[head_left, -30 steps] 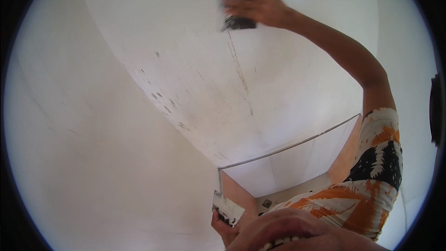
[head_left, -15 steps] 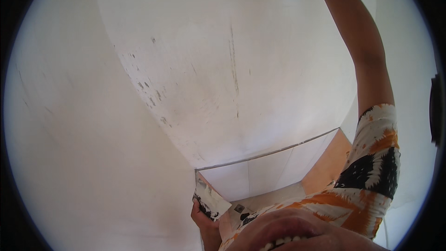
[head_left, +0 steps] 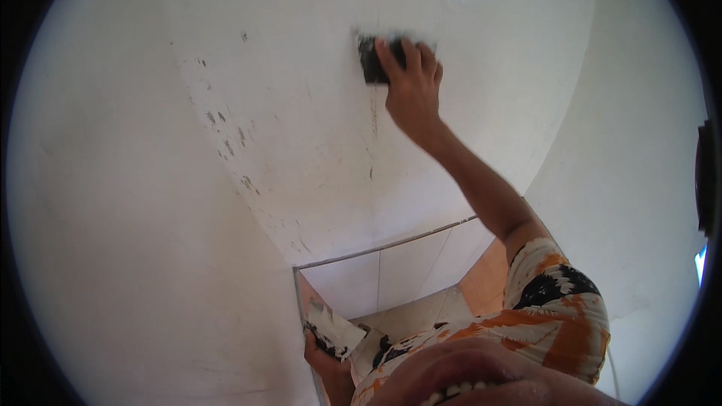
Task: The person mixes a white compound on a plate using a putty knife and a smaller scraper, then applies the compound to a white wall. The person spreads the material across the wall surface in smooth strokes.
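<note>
My right hand (head_left: 412, 94) is raised against the pale wall (head_left: 301, 105), its fingers spread across the back of a black putty scraper (head_left: 373, 68). The blade's upper edge meets the wall, with whitish putty along it. Below the scraper a dark vertical crack line runs down the wall. Low at the left, my left hand (head_left: 325, 361) grips a flat putty board (head_left: 336, 333) with a dark edge. White putty is smeared over the board's face. Part of the left hand's fingers is hidden behind it.
Dark chipped spots (head_left: 218, 117) mark the wall near its left corner. Beneath the wall, a ledge edge (head_left: 391, 242) tops white tiles (head_left: 346, 282), with orange panels at both sides and a tiled floor (head_left: 406, 319) below. A dark object (head_left: 705, 177) sits at the far right rim.
My right hand has come down from above the picture, bringing the black scraper into view over the crack's upper part. The left hand and board have shifted only slightly.
</note>
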The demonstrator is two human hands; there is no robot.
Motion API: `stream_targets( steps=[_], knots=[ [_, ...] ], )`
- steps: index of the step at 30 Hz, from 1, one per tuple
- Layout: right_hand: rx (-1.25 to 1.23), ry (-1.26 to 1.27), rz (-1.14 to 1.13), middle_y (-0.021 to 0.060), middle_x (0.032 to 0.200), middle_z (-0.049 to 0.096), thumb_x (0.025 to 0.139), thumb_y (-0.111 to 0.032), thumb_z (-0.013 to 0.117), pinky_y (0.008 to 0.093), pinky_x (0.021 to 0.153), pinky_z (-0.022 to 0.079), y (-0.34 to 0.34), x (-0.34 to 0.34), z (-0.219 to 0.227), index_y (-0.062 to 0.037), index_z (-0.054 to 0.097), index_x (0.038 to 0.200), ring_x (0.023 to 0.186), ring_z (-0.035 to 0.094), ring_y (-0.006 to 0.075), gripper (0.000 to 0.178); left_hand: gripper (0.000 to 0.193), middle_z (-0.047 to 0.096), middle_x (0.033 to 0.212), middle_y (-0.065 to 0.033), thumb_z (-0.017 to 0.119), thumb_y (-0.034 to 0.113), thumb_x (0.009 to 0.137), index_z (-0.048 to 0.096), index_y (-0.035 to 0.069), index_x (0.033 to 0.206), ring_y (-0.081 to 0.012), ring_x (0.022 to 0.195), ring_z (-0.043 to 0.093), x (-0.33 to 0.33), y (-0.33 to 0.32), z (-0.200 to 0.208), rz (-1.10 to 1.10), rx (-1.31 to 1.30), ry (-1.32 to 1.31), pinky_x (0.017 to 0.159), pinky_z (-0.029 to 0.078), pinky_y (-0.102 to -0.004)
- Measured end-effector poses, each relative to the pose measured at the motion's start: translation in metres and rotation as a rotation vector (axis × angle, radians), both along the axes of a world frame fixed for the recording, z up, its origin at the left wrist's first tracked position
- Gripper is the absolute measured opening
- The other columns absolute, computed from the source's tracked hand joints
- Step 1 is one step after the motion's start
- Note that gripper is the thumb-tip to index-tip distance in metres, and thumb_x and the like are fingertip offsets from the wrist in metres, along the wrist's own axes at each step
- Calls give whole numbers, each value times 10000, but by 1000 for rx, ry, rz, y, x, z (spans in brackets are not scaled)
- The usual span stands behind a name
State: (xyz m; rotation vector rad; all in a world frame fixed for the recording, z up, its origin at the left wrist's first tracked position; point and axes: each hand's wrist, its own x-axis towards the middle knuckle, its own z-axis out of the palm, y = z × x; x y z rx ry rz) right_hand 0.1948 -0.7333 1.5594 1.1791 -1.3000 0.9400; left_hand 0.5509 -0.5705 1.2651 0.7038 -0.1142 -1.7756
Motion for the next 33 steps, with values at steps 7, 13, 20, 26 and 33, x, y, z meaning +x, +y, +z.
stream_targets(
  steps=[7, 13, 20, 26, 33],
  knots=[
    [140, -790, 840, 64, 1121, 587, 970, 4, 549, 291, 894, 446, 146, 49, -81, -26, 549, 1355, 999, 543, 155, 386, 399, 650, 1237, -82, 450, 320, 1012, 566, 68, 1299, -271, 1102, 638, -10, -24, 34, -120, -173, 78, 935, 522, -430],
    [-113, -466, 555, 151, 1240, 632, 929, 26, 562, 381, 965, 472, 158, -17, -3, -80, 618, 1303, 1122, 600, 304, 393, 395, 666, 1196, -62, 436, 332, 1015, 586, 80, 1281, -237, 1060, 655, -24, -23, 85, -202, -251, 41, 873, 550, -395],
    [-303, 324, -170, 114, 1254, 632, 894, 11, 520, 494, 938, 500, 158, -66, 319, -116, 623, 1267, 1140, 589, 319, 407, 413, 629, 1279, -93, 382, 292, 1014, 548, 74, 1322, -284, 1147, 619, -20, -35, 59, -302, -536, -269, 970, 511, -448],
    [-102, 300, -337, 149, 1344, 542, 906, -58, 549, 732, 977, 386, 106, -86, 319, -196, 544, 1388, 1226, 499, 397, 501, 434, 610, 1308, -92, 368, 309, 1014, 537, 81, 1342, -290, 1173, 604, -4, -29, 45, -288, -563, -332, 977, 506, -457],
    [-110, 112, -261, 95, 1380, 471, 772, 63, 597, 685, 925, 356, 70, -85, 73, -299, 519, 1413, 1259, 412, 359, 740, 455, 585, 1348, -95, 362, 308, 1021, 517, 62, 1370, -280, 1216, 573, -19, -8, 79, -181, -297, -412, 1023, 475, -445]
  ],
)
